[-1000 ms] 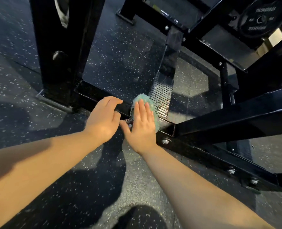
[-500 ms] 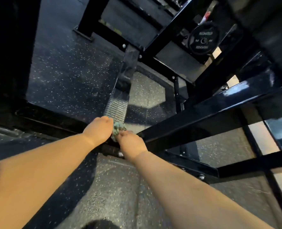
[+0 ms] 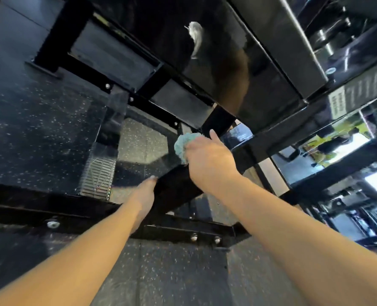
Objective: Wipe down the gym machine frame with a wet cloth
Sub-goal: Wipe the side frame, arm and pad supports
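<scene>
1. Your right hand (image 3: pixel 207 160) grips the teal cloth (image 3: pixel 183 144). The fingers curl over it and the thumb sticks up free. The cloth bunches out past your knuckles on the left.
2. The cloth is pressed on top of a sloping black bar (image 3: pixel 174 186) of the frame (image 3: pixel 278 138), near where that bar meets a cross beam.
3. Your left hand (image 3: pixel 143 195) is lower down the same bar. Its fingers are straight and held together, with the tips touching the bar's left edge. It holds nothing, and the thumb is hidden.
4. Your two hands are near each other but apart, with the right one higher up the slope.
5. Below the bar, a base rail (image 3: pixel 73 208) runs across the view, with bolts (image 3: pixel 52 224) showing on it.
6. A ribbed footplate (image 3: pixel 99 175) lies left of your left hand, beyond the rail.
7. All of this stands on a dark speckled floor (image 3: pixel 39 129).
8. Overhead, a glossy black panel (image 3: pixel 161 29) carries a white smear (image 3: pixel 195 34).
</scene>
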